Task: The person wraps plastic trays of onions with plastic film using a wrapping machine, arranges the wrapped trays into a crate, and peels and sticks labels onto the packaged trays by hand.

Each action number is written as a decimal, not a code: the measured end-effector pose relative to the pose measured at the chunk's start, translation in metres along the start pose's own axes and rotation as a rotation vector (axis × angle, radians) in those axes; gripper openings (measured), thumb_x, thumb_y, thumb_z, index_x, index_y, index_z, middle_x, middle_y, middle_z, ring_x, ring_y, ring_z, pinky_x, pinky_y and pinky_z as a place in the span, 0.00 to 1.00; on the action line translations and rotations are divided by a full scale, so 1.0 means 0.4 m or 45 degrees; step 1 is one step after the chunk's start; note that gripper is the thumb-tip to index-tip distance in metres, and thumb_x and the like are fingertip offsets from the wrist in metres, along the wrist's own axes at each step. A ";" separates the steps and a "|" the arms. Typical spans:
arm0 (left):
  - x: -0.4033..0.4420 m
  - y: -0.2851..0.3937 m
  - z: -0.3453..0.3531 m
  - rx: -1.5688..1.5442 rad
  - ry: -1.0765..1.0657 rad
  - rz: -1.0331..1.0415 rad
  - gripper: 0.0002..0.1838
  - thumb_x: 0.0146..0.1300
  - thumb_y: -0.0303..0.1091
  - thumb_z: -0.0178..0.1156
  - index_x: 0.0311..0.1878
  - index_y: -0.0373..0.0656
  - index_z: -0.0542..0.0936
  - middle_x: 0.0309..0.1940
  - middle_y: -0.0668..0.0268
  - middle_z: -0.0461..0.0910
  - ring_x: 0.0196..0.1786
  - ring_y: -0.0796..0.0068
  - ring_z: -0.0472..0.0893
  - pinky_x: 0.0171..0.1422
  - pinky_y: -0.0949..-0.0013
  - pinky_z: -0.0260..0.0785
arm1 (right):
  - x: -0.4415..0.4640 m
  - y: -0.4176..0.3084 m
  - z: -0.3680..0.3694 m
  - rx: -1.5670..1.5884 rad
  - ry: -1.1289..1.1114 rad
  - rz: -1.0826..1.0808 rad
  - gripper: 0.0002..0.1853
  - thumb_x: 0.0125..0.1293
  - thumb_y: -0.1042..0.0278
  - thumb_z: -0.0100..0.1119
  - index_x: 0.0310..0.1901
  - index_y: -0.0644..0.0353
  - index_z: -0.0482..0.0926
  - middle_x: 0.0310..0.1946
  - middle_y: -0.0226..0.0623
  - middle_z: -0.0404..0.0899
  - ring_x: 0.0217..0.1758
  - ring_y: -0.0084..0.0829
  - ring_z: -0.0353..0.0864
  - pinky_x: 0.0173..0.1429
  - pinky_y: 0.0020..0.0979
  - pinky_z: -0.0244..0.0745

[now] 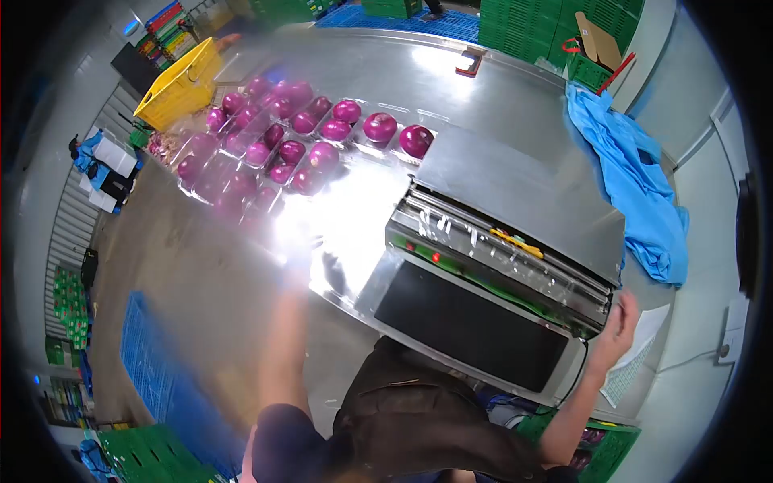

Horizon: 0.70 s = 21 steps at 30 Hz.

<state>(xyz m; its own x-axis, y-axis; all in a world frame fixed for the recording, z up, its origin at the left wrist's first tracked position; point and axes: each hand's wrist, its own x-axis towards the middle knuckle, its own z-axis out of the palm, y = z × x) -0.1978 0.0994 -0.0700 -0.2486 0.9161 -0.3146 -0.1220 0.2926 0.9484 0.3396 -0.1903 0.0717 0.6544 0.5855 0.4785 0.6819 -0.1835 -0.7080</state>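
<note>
The right hand (615, 334), loosely curled and empty, was beside the film-wrapping machine (471, 322) right of centre; the left hand (299, 246), its openness and grip unreadable through glare, was near red onions (324, 155), upper left.

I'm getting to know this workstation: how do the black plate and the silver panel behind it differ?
The black plate is dark; the silver panel is bare-looking metal. The black plate lies nearer the person, the silver panel farther off. The black plate looks smaller than the silver panel. Both look flat.
</note>
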 end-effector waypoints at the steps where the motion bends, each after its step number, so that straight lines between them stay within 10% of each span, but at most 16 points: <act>1: 0.074 -0.012 -0.006 -0.006 -0.030 -0.006 0.24 0.63 0.41 0.56 0.60 0.39 0.72 0.50 0.53 0.74 0.45 0.60 0.80 0.46 0.60 0.75 | -0.005 -0.110 0.062 0.025 -0.043 -0.043 0.12 0.68 0.76 0.50 0.50 0.64 0.78 0.53 0.41 0.78 0.60 0.34 0.74 0.65 0.32 0.66; 4: 0.271 -0.024 -0.010 -0.159 -0.162 -0.366 0.20 0.61 0.40 0.60 0.51 0.37 0.76 0.44 0.53 0.75 0.39 0.58 0.81 0.40 0.57 0.78 | -0.055 -0.378 0.261 0.202 -0.396 -0.136 0.07 0.64 0.78 0.54 0.41 0.60 0.81 0.47 0.38 0.81 0.48 0.32 0.81 0.51 0.32 0.76; 9: 0.380 -0.061 -0.026 0.101 -0.293 -0.187 0.07 0.59 0.29 0.57 0.36 0.36 0.78 0.26 0.57 0.80 0.29 0.63 0.81 0.34 0.61 0.76 | -0.164 -0.603 0.611 0.659 -1.231 -0.243 0.12 0.63 0.77 0.56 0.49 0.63 0.77 0.54 0.43 0.75 0.47 0.36 0.80 0.49 0.31 0.77; 15: 0.327 -0.182 -0.157 0.954 -0.296 0.292 0.09 0.51 0.35 0.66 0.28 0.40 0.80 0.22 0.57 0.81 0.25 0.60 0.81 0.31 0.63 0.73 | -0.274 -0.612 1.075 0.431 -1.016 0.008 0.29 0.63 0.62 0.61 0.62 0.66 0.65 0.61 0.50 0.66 0.61 0.45 0.71 0.59 0.38 0.73; 18: 0.129 -0.005 -0.102 0.150 -0.072 -0.309 0.07 0.55 0.33 0.62 0.30 0.38 0.79 0.22 0.57 0.80 0.25 0.66 0.80 0.29 0.64 0.73 | -0.274 -0.649 1.218 0.110 -0.838 0.230 0.37 0.60 0.52 0.63 0.65 0.65 0.63 0.63 0.53 0.65 0.66 0.48 0.67 0.65 0.41 0.67; 21: 0.069 0.019 -0.107 0.055 -0.032 -0.303 0.07 0.56 0.29 0.55 0.34 0.35 0.79 0.27 0.61 0.78 0.28 0.71 0.79 0.34 0.70 0.72 | -0.266 -0.636 1.292 -0.033 -1.350 0.459 0.48 0.56 0.32 0.56 0.68 0.65 0.60 0.62 0.53 0.68 0.63 0.48 0.71 0.66 0.42 0.66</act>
<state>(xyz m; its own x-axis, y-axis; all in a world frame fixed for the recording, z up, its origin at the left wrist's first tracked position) -0.2468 0.1152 -0.0731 -0.1940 0.8261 -0.5291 -0.1330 0.5122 0.8485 -0.0723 0.2023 -0.0678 0.2139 0.8693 -0.4455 0.5234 -0.4871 -0.6991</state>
